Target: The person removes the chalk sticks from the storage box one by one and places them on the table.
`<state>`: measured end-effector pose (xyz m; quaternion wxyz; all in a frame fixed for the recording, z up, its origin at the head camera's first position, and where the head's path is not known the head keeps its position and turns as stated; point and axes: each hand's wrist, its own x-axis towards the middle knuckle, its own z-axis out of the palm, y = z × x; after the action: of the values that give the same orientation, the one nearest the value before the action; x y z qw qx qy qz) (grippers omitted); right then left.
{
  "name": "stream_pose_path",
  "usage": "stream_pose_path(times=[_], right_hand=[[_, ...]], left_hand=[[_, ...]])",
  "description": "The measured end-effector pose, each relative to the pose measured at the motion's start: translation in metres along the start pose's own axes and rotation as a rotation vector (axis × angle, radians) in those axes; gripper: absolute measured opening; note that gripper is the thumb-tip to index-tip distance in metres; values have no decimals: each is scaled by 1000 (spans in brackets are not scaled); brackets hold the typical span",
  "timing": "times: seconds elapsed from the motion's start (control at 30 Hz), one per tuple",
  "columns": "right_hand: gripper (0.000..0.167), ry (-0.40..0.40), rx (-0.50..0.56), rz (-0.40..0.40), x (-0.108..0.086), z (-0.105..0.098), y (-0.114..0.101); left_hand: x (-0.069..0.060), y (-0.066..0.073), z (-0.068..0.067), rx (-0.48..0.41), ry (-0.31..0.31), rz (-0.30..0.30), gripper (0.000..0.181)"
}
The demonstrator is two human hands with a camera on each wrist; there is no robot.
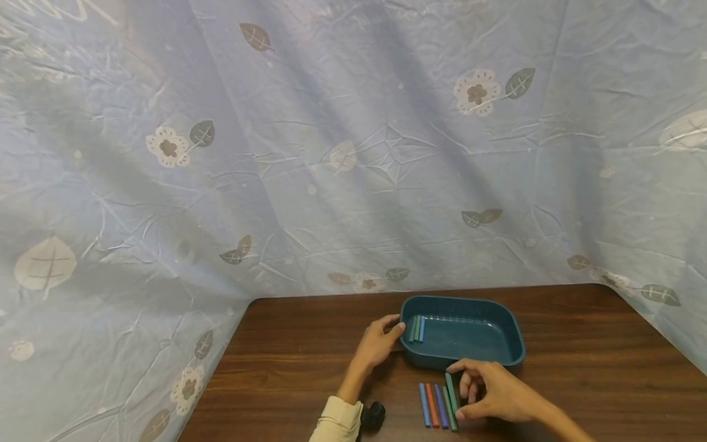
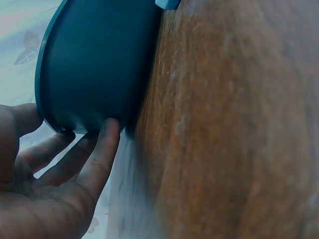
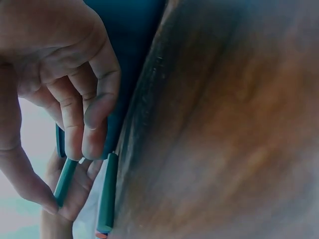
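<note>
My left hand (image 1: 378, 344) grips the left end of a dark teal plastic tub (image 1: 469, 362). In the left wrist view its thumb is at the rim and its fingers press the outer wall. My right hand (image 1: 494, 393), just in front of the tub, pinches one slim green stick (image 3: 65, 181) by its two ends between thumb and fingers. Beside it on the table lie a blue stick (image 1: 424, 405), an orange-red stick (image 1: 432, 406), a purple stick (image 1: 440, 406) and another green stick (image 3: 108, 191), side by side. Inside the tub, two green sticks (image 1: 413, 329) and a blue stick (image 1: 422, 329) lie at the left end.
The brown wood-grain table (image 1: 298, 356) has its back edge just behind the tub. A pale blue curtain (image 1: 342, 202) with leaves and flowers hangs behind and at the sides. A small black object (image 1: 374, 416) is beside the left sleeve (image 1: 338, 420).
</note>
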<state>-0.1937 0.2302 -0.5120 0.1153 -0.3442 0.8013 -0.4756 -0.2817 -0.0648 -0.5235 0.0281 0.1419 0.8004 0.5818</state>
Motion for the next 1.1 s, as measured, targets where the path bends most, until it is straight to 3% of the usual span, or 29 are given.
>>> stream_pose_path(times=[0.33, 1.1], right_hand=[[69, -11, 14, 57, -3, 2, 1], [66, -80, -42, 98, -2, 4, 4]], left_hand=[[0, 2, 0, 139, 41, 10, 45], [-1, 3, 0, 85, 20, 1, 47]])
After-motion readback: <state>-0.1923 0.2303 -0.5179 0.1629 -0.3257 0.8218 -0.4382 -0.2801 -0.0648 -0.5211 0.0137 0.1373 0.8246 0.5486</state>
